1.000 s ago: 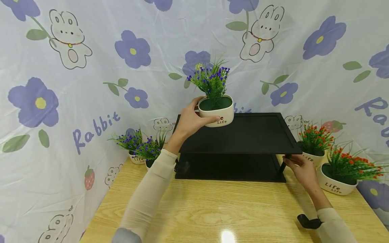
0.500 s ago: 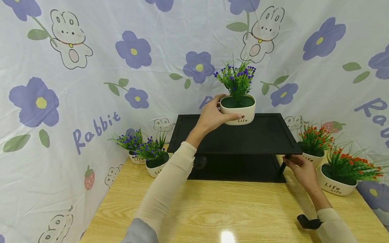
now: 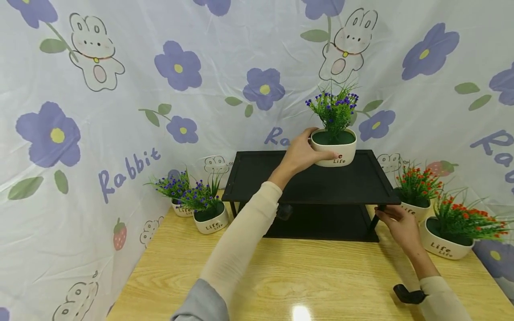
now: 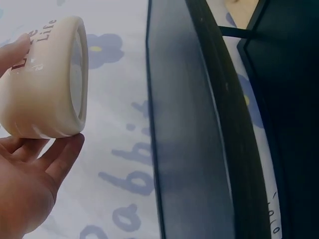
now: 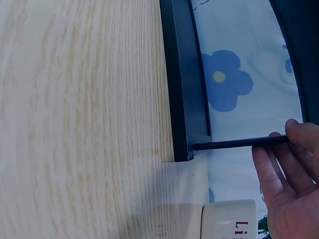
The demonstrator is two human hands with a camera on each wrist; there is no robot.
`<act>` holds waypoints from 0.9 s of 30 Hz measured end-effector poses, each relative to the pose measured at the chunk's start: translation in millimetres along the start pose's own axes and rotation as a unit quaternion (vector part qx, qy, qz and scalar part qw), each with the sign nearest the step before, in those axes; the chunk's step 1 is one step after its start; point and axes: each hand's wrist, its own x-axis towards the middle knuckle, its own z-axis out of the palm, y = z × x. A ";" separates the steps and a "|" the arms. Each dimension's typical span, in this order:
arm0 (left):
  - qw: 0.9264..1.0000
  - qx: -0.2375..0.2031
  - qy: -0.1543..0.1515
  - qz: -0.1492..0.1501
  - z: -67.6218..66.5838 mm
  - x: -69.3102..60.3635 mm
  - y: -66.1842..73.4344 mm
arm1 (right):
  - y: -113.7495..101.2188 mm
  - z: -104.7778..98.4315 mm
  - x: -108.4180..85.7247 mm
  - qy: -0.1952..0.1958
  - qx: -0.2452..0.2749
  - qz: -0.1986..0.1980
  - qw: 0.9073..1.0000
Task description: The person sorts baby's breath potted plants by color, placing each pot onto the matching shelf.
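Note:
A cream oval pot with purple flowers is held by my left hand above the right part of the black two-tier shelf. The left wrist view shows the thumb on the lettered side of the pot, the fingers of my left hand on its other side, and a gap between pot and shelf top. My right hand grips the shelf's right front post; in the right wrist view, thumb and fingers of my right hand pinch that thin post near its upper end.
Two purple-flowered pots stand left of the shelf, the nearer one at its front left corner. Two red-flowered pots stand on the right, the larger beside my right forearm. A printed cloth hangs behind the wooden table.
My left hand has carried the purple-flowered pot to the right over the shelf, from about its middle. My right hand has stayed on the post.

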 end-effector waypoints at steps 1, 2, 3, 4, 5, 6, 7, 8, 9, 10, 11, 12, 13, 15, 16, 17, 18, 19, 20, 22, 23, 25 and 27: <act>1.000 0.004 -0.001 0.000 2.8 1.8 1.4 | 0.3 -0.5 0.3 0.001 0.000 -0.002 1.000; 1.000 0.007 -0.001 0.001 5.5 3.3 2.8 | 0.4 -1.1 0.5 0.002 0.001 -0.005 1.000; 1.000 0.008 -0.002 0.000 8.1 4.9 4.2 | 0.5 -1.4 0.9 0.003 0.003 -0.009 1.000; 1.000 0.010 -0.002 0.000 10.5 6.5 5.2 | 0.5 -1.7 1.2 0.003 0.005 -0.012 1.000; 1.000 0.014 -0.002 -0.002 12.8 7.5 6.4 | 0.4 -1.8 1.4 0.004 0.007 -0.014 1.000; 1.000 0.018 -0.004 -0.003 15.3 8.9 6.8 | 0.3 -2.0 1.4 0.005 0.009 -0.015 1.000; 1.000 0.020 -0.004 -0.004 18.2 10.4 6.6 | 0.4 -2.2 1.3 0.005 0.011 -0.015 1.000; 1.000 0.025 -0.005 -0.005 21.1 11.6 6.3 | 0.3 -2.4 1.1 0.005 0.013 -0.013 1.000; 1.000 0.028 -0.006 -0.006 23.9 12.6 5.6 | 0.4 -2.4 0.8 0.004 0.014 -0.011 1.000; 0.999 0.034 -0.007 -0.007 26.9 13.1 4.8 | 0.5 -2.4 0.6 0.004 0.015 -0.008 1.000; 0.999 0.038 -0.008 -0.009 29.8 13.3 4.3 | 0.8 -2.3 0.3 0.003 0.017 -0.005 1.000; 0.999 0.040 -0.010 -0.011 32.9 13.2 3.6 | 1.0 -2.2 0.1 0.002 0.018 -0.001 1.000; 0.999 0.044 -0.011 -0.014 35.8 12.7 3.6 | 1.1 -1.9 -0.2 0.001 0.019 0.002 1.000; 0.998 0.049 -0.016 -0.022 41.2 11.5 4.4 | 1.2 -1.2 -0.5 0.000 0.019 0.008 1.000; 0.998 0.052 -0.017 -0.024 43.8 11.3 5.1 | 1.1 -0.9 -0.6 0.000 0.018 0.010 1.000; 0.998 0.054 -0.018 -0.027 46.4 11.4 5.7 | 0.9 -0.7 -0.6 0.000 0.017 0.011 1.000; 0.998 0.060 -0.019 -0.031 48.9 11.9 6.3 | 0.5 -0.5 -0.6 0.000 0.016 0.011 1.000; 0.997 0.065 -0.021 -0.035 51.2 12.4 7.0 | 0.3 -0.3 -0.4 0.001 0.014 0.010 1.000; 0.997 0.068 -0.022 -0.037 53.7 13.3 7.4 | 0.0 -0.2 -0.2 0.001 0.013 0.009 1.000; 0.996 0.074 -0.025 -0.043 58.2 14.5 8.2 | -0.3 0.1 0.2 0.002 0.010 0.007 1.000; 0.996 0.076 -0.028 -0.047 60.5 14.8 8.3 | -0.2 0.3 0.3 0.002 0.009 0.007 1.000; 0.995 0.077 -0.034 -0.052 64.9 14.8 8.0 | 0.2 0.7 0.3 0.003 0.007 0.007 1.000; 0.995 0.074 -0.039 -0.058 69.0 14.2 7.1 | 0.7 1.0 0.0 0.004 0.007 0.007 1.000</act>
